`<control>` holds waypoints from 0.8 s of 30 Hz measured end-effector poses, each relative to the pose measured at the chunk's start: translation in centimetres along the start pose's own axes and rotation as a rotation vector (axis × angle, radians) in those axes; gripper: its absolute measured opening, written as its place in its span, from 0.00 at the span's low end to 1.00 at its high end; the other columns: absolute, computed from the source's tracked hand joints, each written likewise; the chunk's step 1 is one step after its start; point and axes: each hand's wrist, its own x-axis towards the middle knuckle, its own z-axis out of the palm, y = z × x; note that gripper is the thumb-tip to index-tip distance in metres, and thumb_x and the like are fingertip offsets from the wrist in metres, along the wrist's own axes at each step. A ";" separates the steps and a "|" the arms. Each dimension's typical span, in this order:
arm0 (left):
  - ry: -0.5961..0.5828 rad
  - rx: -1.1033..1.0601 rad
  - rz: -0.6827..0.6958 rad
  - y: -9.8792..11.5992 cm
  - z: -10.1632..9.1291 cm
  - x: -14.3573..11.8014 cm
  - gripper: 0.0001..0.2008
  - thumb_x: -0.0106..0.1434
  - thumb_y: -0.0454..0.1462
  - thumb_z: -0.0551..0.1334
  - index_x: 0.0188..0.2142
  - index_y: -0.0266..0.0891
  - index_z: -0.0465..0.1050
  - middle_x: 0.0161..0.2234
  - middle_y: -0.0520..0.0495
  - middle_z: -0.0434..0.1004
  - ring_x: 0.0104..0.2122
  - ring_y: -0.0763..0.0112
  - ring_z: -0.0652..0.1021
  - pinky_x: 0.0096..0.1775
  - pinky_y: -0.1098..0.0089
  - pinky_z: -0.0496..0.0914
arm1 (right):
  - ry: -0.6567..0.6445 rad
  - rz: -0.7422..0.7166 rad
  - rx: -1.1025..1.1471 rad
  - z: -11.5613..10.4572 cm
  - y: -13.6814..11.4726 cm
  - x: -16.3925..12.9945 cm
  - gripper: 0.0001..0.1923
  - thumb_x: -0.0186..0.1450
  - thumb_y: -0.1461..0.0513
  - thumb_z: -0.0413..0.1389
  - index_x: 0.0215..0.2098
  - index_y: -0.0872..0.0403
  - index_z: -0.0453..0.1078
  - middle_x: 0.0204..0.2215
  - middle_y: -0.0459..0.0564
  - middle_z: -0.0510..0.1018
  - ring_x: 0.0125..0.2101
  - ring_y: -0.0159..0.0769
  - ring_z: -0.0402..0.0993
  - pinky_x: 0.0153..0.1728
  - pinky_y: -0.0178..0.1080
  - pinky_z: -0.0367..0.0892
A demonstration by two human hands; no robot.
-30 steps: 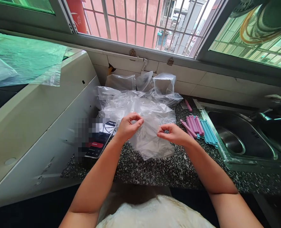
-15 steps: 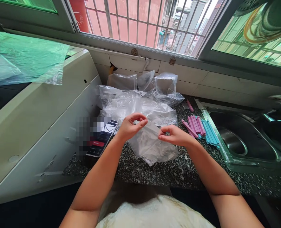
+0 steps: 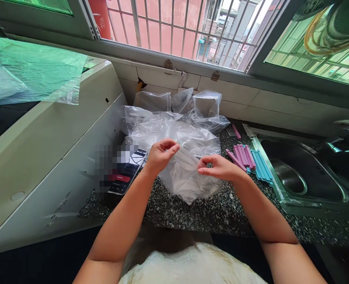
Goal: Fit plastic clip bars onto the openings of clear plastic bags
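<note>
both hands pinch the top edge of one clear plastic bag (image 3: 186,177) above the speckled counter (image 3: 210,215): the left hand (image 3: 159,156) with thumb and fingers closed on its left corner, the right hand (image 3: 218,167) likewise on the right. a phone (image 3: 124,173) lies just left. pink clips (image 3: 242,156) and blue clips (image 3: 260,165) lie right, beside the sink (image 3: 295,173). more crumpled bags (image 3: 174,118) pile behind.
</note>
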 end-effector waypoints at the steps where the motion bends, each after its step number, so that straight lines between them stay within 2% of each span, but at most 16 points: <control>1: 0.019 -0.020 -0.017 0.0 -0.1 0.1 0.08 0.52 0.40 0.62 0.22 0.37 0.70 0.20 0.53 0.67 0.23 0.77 0.67 0.27 0.73 0.64 | -0.008 0.008 -0.002 -0.2 0.0 -0.1 0.13 0.58 0.54 0.56 0.26 0.57 0.68 0.23 0.45 0.71 0.26 0.28 0.64 0.30 0.34 0.61; 8: 0.090 -0.056 -0.089 -0.3 -0.2 0.4 0.10 0.49 0.41 0.63 0.21 0.37 0.68 0.19 0.54 0.67 0.22 0.77 0.67 0.26 0.74 0.62 | 0.000 0.079 -0.053 -1.1 0.8 -1.6 0.13 0.58 0.54 0.55 0.26 0.57 0.69 0.24 0.46 0.73 0.26 0.28 0.66 0.31 0.34 0.62; 15: 0.110 -0.029 -0.145 -0.6 0.1 0.4 0.09 0.48 0.40 0.63 0.20 0.36 0.69 0.18 0.54 0.67 0.21 0.77 0.67 0.26 0.74 0.61 | 0.105 0.099 0.011 -0.3 2.8 -2.4 0.13 0.58 0.55 0.53 0.23 0.56 0.66 0.20 0.42 0.66 0.22 0.26 0.58 0.25 0.33 0.55; 21: 0.090 0.018 -0.143 -1.4 0.2 0.6 0.10 0.49 0.41 0.61 0.20 0.36 0.68 0.19 0.54 0.66 0.21 0.77 0.66 0.26 0.73 0.62 | 0.153 0.112 0.002 0.0 3.1 -2.6 0.13 0.59 0.55 0.51 0.24 0.57 0.66 0.19 0.42 0.63 0.22 0.26 0.56 0.25 0.32 0.54; 24: 0.098 0.170 -0.075 -1.6 0.2 0.5 0.08 0.53 0.40 0.60 0.24 0.37 0.70 0.22 0.52 0.69 0.24 0.73 0.69 0.29 0.71 0.64 | 0.170 0.099 -0.049 -0.2 2.7 -2.9 0.12 0.59 0.56 0.51 0.23 0.56 0.65 0.20 0.42 0.64 0.23 0.27 0.57 0.26 0.33 0.55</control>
